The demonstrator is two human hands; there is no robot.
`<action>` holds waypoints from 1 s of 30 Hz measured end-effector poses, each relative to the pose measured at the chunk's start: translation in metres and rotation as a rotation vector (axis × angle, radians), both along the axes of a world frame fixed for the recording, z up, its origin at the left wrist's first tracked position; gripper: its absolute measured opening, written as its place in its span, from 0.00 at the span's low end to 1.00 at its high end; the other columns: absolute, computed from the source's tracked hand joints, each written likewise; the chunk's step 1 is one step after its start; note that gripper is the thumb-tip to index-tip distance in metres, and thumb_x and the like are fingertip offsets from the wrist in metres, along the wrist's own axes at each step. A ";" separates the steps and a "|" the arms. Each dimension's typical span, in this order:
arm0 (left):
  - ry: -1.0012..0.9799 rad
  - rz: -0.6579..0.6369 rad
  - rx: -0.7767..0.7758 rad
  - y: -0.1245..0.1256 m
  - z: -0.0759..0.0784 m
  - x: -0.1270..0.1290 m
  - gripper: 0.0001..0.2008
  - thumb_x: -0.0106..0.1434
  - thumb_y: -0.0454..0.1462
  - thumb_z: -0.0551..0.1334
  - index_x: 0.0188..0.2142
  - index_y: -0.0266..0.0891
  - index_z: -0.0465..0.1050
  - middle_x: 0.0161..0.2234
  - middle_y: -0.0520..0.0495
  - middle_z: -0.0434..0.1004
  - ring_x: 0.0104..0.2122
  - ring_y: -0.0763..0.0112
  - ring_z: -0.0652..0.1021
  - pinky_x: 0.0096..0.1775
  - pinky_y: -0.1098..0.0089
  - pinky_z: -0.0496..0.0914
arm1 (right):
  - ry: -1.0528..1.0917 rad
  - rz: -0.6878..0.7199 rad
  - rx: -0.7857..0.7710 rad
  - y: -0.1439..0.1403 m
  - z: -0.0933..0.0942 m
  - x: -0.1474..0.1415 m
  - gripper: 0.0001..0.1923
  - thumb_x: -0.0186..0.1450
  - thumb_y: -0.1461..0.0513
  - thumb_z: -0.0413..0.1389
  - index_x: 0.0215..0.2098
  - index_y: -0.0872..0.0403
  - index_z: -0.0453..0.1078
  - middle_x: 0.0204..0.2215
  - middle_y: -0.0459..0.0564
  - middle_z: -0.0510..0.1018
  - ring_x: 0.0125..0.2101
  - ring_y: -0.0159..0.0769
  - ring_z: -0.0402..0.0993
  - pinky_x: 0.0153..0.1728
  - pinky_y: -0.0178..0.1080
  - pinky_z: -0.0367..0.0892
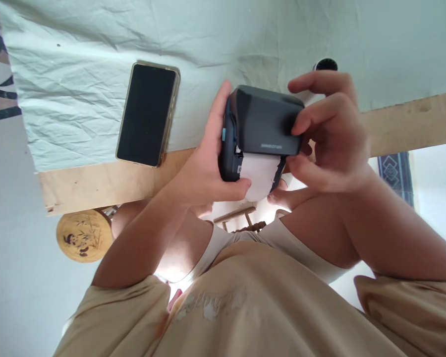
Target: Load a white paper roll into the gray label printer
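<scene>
A beige shirt (pixel 245 307) fills the bottom of the view, closest to the camera, with both bare forearms rising out of its sleeves toward the middle. The two hands meet there around a small dark printer (pixel 262 130), held in the air just off the near edge of the desk (pixel 96 181) and above the person's lap. The left hand (pixel 204 168) wraps the printer's left end, fingers curled up along its side and the thumb pressed across its lower front. The right hand (pixel 329 136) closes on the right end, its fingers bent over the top and the hinged lid, the thumb under the lower right corner. The printer serves as a casing for a roll of white paper (pixel 259 176); the paper shows in the gap under the lid and a short strip of it hangs out below, just beside the left thumb.

On the desk, a wrinkled pale cloth (pixel 96 64) covers most of the top, leaving a bare strip of light wood along the near edge. A phone (pixel 147 114) with a dark screen lies flat on the cloth, well to the left of the printer, its lower end reaching onto the bare wood. A small round black object (pixel 326 64) peeks out behind the right hand's fingers, mostly hidden. Below the desk edge on the left stands a round wooden stool (pixel 84 235) with a painted top.
</scene>
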State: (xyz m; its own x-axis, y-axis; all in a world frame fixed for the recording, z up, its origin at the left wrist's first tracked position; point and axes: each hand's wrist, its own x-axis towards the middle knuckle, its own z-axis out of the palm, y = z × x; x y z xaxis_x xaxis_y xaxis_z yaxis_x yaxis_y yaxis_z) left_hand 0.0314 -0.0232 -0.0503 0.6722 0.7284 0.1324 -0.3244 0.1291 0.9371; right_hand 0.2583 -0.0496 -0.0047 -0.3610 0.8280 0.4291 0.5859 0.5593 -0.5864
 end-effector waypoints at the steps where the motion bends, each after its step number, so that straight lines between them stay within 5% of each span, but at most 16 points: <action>1: -0.008 -0.001 0.023 0.001 -0.002 0.000 0.59 0.56 0.31 0.68 0.74 0.53 0.29 0.71 0.42 0.51 0.38 0.76 0.79 0.38 0.73 0.77 | 0.007 0.032 0.019 0.001 -0.001 0.000 0.16 0.54 0.66 0.55 0.41 0.54 0.61 0.56 0.56 0.64 0.32 0.24 0.64 0.22 0.32 0.57; 7: -0.015 0.014 0.075 0.005 -0.008 0.000 0.61 0.52 0.32 0.72 0.74 0.54 0.35 0.71 0.46 0.53 0.59 0.61 0.74 0.50 0.71 0.77 | 0.168 0.080 -0.159 -0.001 -0.007 -0.002 0.20 0.63 0.56 0.54 0.51 0.52 0.61 0.58 0.57 0.60 0.32 0.25 0.65 0.21 0.31 0.59; 11: -0.072 -0.015 0.013 0.002 -0.006 0.001 0.59 0.53 0.33 0.71 0.74 0.58 0.37 0.70 0.45 0.54 0.45 0.67 0.81 0.41 0.71 0.78 | 0.162 0.018 -0.368 -0.001 -0.012 -0.003 0.36 0.67 0.46 0.55 0.66 0.46 0.47 0.50 0.52 0.67 0.29 0.24 0.65 0.22 0.30 0.62; 13: -0.096 -0.013 0.022 0.002 -0.006 0.002 0.57 0.53 0.33 0.71 0.73 0.59 0.38 0.70 0.47 0.53 0.46 0.67 0.81 0.40 0.72 0.78 | 0.143 0.018 -0.382 0.002 -0.014 -0.003 0.38 0.66 0.43 0.55 0.66 0.46 0.47 0.47 0.51 0.68 0.29 0.24 0.65 0.23 0.29 0.64; 17: -0.099 -0.008 0.021 0.003 -0.006 0.001 0.59 0.52 0.32 0.71 0.74 0.52 0.36 0.70 0.46 0.53 0.62 0.56 0.71 0.46 0.72 0.78 | 0.146 0.022 -0.341 0.006 -0.014 -0.004 0.33 0.66 0.46 0.57 0.63 0.48 0.52 0.50 0.52 0.67 0.36 0.26 0.68 0.28 0.28 0.66; 21: -0.128 -0.038 -0.002 0.003 -0.004 -0.001 0.58 0.54 0.30 0.70 0.74 0.48 0.33 0.71 0.42 0.49 0.59 0.62 0.71 0.50 0.70 0.77 | 0.085 0.031 -0.276 0.009 -0.015 -0.004 0.34 0.66 0.46 0.58 0.62 0.49 0.53 0.50 0.51 0.68 0.39 0.27 0.68 0.33 0.30 0.68; 26: -0.119 0.002 -0.025 0.006 -0.009 0.003 0.47 0.58 0.35 0.68 0.71 0.55 0.46 0.68 0.50 0.56 0.64 0.60 0.67 0.61 0.64 0.71 | 0.140 0.044 -0.296 0.012 -0.016 -0.002 0.33 0.65 0.45 0.58 0.60 0.50 0.54 0.52 0.51 0.68 0.41 0.27 0.69 0.35 0.31 0.68; 30: -0.131 0.217 0.137 0.006 0.000 -0.002 0.35 0.58 0.46 0.71 0.63 0.52 0.63 0.62 0.57 0.66 0.64 0.65 0.67 0.66 0.68 0.64 | 0.218 0.064 -0.363 0.014 -0.016 -0.002 0.35 0.64 0.45 0.60 0.59 0.51 0.53 0.55 0.52 0.67 0.42 0.26 0.68 0.36 0.31 0.68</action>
State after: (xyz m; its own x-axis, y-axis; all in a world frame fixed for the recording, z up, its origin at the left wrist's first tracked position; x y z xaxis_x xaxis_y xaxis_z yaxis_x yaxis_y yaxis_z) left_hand 0.0292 -0.0170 -0.0500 0.4737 0.8226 0.3146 -0.4499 -0.0810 0.8894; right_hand 0.2565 -0.0352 -0.0209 -0.3499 0.9182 0.1859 0.3976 0.3252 -0.8580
